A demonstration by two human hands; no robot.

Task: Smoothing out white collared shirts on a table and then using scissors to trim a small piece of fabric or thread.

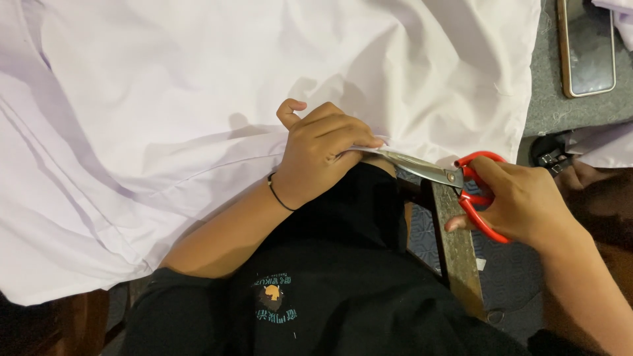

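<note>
A large sheet of pale lilac fabric (198, 99) covers most of the view and hangs toward me. My left hand (323, 148) pinches its lower edge near the middle, a thin black band on the wrist. My right hand (521, 201) grips red-handled scissors (455, 178), fingers through the loops. The metal blades point left and meet the fabric edge right beside my left fingertips.
A phone (587, 46) lies face up on the grey surface (547, 99) at the top right. A wooden table edge (458, 254) runs below the scissors. More pale fabric (606, 148) lies at the right edge. My black shirt fills the bottom.
</note>
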